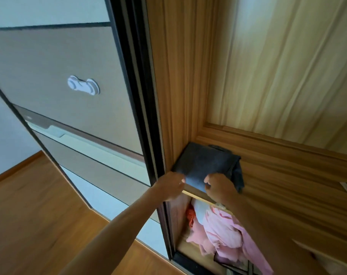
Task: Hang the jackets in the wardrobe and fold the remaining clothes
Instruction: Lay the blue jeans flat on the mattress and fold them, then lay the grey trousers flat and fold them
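A person's right hand (218, 185) pinches the front edge of a folded dark grey garment (204, 163) set in a wardrobe shelf (287, 175) corner, the left hand (171, 183) alongside, its grip too blurred to tell; stowing looks nearly done, with a clean release probably next.

A sliding door (49, 62) with a dark frame fills the left, its panels beige and pale grey. A white plastic safety latch (83, 85) is stuck on 1 beige panel. The wardrobe (178, 76) beside it is warm wood grain inside, its back panel (287, 66) brightly lit above a wooden shelf (287, 175). At lower left, orange-brown wood flooring (30, 215) meets a pale wall (2, 132).
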